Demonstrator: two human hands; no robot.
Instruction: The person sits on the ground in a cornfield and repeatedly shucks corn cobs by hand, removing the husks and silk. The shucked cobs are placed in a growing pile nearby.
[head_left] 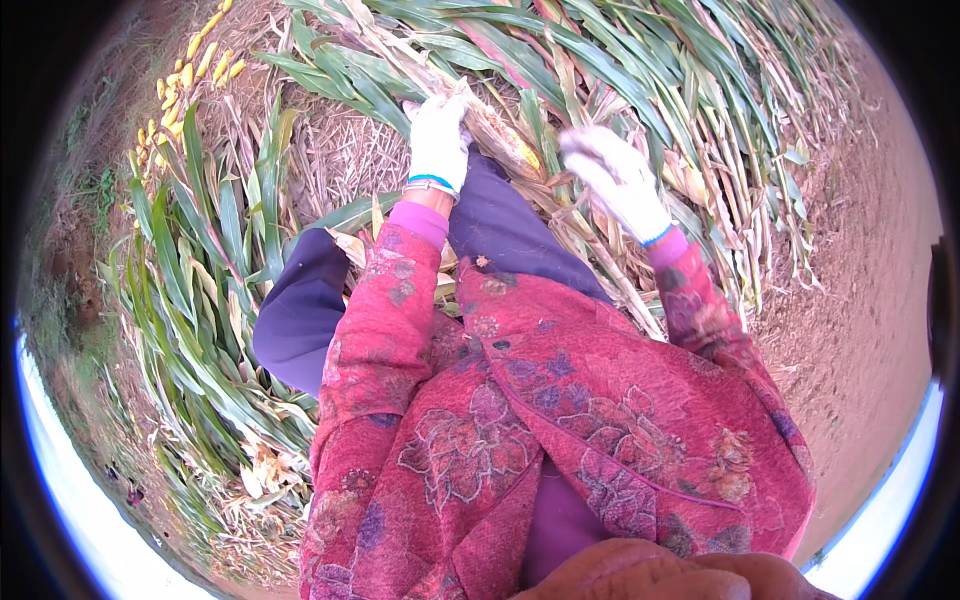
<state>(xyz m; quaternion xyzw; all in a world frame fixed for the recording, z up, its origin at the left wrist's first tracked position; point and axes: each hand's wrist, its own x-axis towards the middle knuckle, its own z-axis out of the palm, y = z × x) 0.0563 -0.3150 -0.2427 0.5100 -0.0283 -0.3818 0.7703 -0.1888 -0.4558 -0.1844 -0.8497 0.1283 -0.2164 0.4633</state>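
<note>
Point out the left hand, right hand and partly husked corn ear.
Left hand (438,142): head view, on its gloved back.
Right hand (617,178): head view, on its gloved back.
Partly husked corn ear (522,155): head view, exposed yellow part.

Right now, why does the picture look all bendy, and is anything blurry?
In the head view, a fisheye lens bends shapes near its dark rim; there too, the right hand looks smeared, probably by motion, the left hand sharper; sky glares white at both lower sides.
</note>
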